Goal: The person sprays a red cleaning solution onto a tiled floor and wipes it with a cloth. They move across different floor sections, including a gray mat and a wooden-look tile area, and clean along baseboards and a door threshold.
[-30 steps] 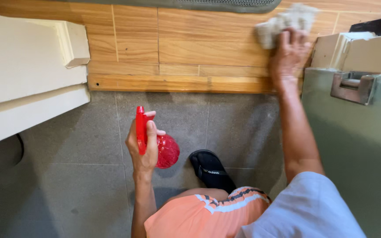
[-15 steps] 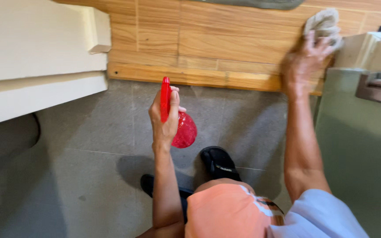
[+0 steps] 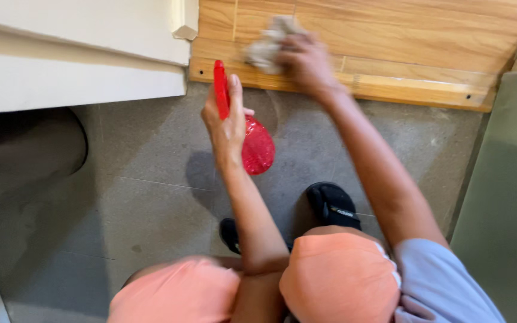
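Note:
My left hand [image 3: 227,119] grips a red spray bottle [image 3: 256,145] by its red trigger head, holding it above the grey floor. My right hand [image 3: 307,63] presses a crumpled whitish cloth [image 3: 268,45] against the wood-look wall panel [image 3: 402,42], close to its lower trim strip. The cloth sits just left of my fingers and is blurred. My knees in orange shorts and my black shoes [image 3: 332,204] show below.
A cream-white cabinet or counter [image 3: 79,54] juts out at the upper left, with a dark shadowed gap under it. A grey-green panel [image 3: 504,197] stands along the right edge. Grey floor tiles [image 3: 145,197] lie underneath.
My right hand has carried the cloth leftward and lower along the wood panel, from beside the grey-green panel to the strip near the white cabinet. The left hand still holds the spray bottle.

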Demonstrator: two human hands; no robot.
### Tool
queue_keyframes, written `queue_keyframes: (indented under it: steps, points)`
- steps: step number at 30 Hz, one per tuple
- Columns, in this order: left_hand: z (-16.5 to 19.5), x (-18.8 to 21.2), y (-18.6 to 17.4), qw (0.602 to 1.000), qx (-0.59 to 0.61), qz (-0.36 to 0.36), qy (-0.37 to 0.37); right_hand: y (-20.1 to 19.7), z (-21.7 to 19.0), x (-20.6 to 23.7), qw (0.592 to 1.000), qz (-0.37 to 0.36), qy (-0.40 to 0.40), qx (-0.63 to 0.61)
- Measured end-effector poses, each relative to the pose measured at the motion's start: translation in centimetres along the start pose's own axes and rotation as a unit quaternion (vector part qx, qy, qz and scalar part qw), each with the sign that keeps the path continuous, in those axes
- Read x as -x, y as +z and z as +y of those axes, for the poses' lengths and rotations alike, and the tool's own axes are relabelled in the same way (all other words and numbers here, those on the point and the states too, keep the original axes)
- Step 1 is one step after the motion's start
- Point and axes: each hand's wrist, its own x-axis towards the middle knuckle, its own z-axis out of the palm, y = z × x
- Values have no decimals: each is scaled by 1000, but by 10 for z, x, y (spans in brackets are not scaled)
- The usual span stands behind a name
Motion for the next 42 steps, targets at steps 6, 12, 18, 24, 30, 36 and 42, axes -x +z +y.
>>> queue_keyframes:
  steps: [6,12,18,24,30,36,42]
  points:
    - [-2,-6,18,999,29,-18,-6,-108,84,169,962,86,204,158]
    - [-4,4,21,997,77,-10,-25,-113,96,186,947,-37,235,216]
    - [-15,-4,17,998,57,-12,-21,-74,72,119,984,-31,138,109]
    - [-30,-22,7,997,76,-16,-5,-12,68,3,995,-31,-13,94]
    - [-25,-26,-20,994,104,30,-10,26,55,-115,992,50,-8,-116]
    - [-6,-3,-31,987,126,102,-10,89,-45,-164,985,45,-97,-134]
    - [-2,11,-8,985,124,123,-12,89,-32,-170,968,62,-217,-109]
